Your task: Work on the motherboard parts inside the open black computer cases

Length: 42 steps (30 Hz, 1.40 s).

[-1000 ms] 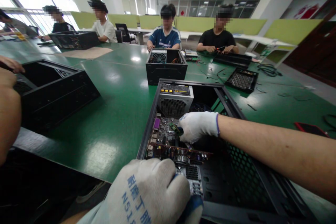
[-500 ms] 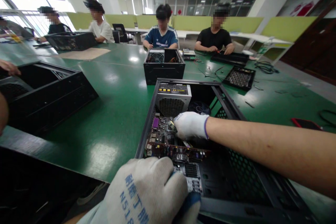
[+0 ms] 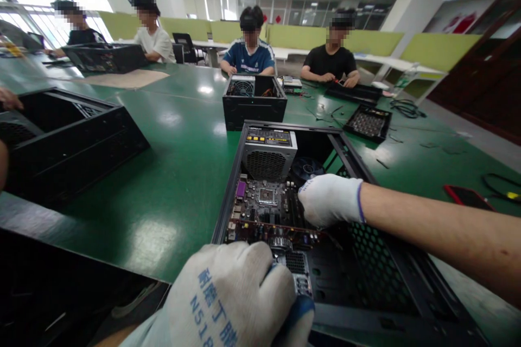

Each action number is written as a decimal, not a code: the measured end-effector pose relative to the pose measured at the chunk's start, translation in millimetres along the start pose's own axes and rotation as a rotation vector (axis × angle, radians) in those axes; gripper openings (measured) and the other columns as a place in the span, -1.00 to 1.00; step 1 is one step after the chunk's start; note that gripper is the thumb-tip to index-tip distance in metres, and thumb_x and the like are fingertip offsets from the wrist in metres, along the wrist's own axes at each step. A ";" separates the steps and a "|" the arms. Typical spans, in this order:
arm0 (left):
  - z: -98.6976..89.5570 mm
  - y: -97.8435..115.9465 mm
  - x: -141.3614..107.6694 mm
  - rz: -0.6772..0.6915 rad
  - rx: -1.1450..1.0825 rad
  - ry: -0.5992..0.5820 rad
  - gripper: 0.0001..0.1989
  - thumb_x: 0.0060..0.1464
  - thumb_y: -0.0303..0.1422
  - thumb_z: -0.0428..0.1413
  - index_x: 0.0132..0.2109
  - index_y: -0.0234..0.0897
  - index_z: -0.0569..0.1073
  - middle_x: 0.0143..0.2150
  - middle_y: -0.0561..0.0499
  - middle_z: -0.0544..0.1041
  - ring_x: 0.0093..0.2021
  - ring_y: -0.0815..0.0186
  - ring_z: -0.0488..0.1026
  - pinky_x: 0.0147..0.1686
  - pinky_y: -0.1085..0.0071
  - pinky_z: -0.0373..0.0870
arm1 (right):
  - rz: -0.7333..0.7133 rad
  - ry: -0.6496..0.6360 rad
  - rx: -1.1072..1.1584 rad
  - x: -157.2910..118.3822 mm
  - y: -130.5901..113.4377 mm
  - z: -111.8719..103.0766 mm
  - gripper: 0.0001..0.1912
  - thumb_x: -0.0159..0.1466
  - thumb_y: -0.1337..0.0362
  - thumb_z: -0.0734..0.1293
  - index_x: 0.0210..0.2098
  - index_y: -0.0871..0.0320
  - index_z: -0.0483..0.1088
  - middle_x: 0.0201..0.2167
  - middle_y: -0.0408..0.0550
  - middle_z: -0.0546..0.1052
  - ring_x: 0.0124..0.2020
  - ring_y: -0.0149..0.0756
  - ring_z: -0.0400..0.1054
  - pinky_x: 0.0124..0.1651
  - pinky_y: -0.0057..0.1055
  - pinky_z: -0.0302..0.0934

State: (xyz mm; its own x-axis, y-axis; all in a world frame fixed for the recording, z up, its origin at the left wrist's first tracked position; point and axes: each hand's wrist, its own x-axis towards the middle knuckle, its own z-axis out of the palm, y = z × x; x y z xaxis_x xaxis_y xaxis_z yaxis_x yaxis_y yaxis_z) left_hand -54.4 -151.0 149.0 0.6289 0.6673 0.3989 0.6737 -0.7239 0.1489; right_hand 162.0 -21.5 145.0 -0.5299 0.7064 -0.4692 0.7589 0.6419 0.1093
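Head view: at far left, a black case [image 3: 85, 154] is seen on a green table [image 3: 175, 184], with a co-worker's bare hand [image 3: 8, 100] near its far side. Toward the middle, the gloved left hand [image 3: 232, 295] is curled at the near end of an open computer case [image 3: 366, 321]; whether anything is gripped by it cannot be told. Inside that case, a power supply [image 3: 266, 162] is set at the far end, and nearer, a motherboard [image 3: 253, 212] is crossed by an expansion card [image 3: 280, 231]. The work is judged to be partway: those parts appear seated, while the processor socket [image 3: 267, 196] is exposed. To its right, the gloved right hand [image 3: 328, 200] is bunched narrowly beside the board; anything held is hidden, so what is left there cannot be told. Farther right, a red-edged object [image 3: 468, 197] is seen lying flat.
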 end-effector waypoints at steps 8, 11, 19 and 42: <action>0.9 1.6 -1.0 -0.019 0.028 0.037 -0.84 0.20 -0.25 0.12 -0.33 -0.12 0.32 -0.40 0.07 0.44 -0.52 0.27 0.34 -0.56 0.28 0.06 | -0.105 -0.098 -0.215 -9.5 4.7 -19.8 -0.78 0.27 0.43 0.32 -0.25 0.21 0.64 -0.28 0.16 0.68 -0.26 -0.08 0.58 -0.26 -0.28 0.33; 0.0 1.0 -1.5 -0.020 0.032 0.031 -0.85 0.20 -0.26 0.11 -0.33 -0.12 0.33 -0.41 0.07 0.43 -0.52 0.27 0.35 -0.56 0.29 0.07 | -0.030 0.129 -0.156 -23.3 15.0 -18.5 -0.73 0.38 0.30 0.25 -0.23 0.21 0.62 -0.31 0.13 0.67 -0.33 -0.15 0.55 -0.32 -0.32 0.26; -16.3 -4.4 8.2 0.030 -0.029 -0.146 -0.97 0.17 -0.33 0.09 -0.22 -0.13 0.40 -0.32 0.04 0.51 -0.41 0.26 0.46 -0.54 0.37 0.30 | 0.167 0.607 0.230 -70.3 24.3 -4.2 -0.58 0.48 0.00 0.17 -0.17 0.10 0.55 -0.24 -0.03 0.64 -0.20 -0.17 0.52 -0.15 -0.29 0.27; 79.9 -61.0 165.8 -0.057 0.331 -0.981 -0.39 -0.06 -0.48 0.29 0.18 -0.46 0.39 0.13 -0.41 0.52 0.06 -0.15 0.57 0.03 0.09 0.53 | 0.031 0.948 0.492 -85.3 39.5 29.6 -0.70 0.43 0.06 0.28 -0.17 0.12 0.53 -0.21 -0.03 0.60 -0.14 -0.17 0.44 -0.03 -0.27 0.24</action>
State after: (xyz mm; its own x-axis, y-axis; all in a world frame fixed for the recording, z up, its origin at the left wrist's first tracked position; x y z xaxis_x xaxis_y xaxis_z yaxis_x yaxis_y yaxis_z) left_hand 39.8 17.7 133.7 0.5324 0.6555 -0.5357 0.6919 -0.7015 -0.1709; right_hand 248.4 -65.2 163.4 -0.4253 0.7998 0.4236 0.7341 0.5786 -0.3554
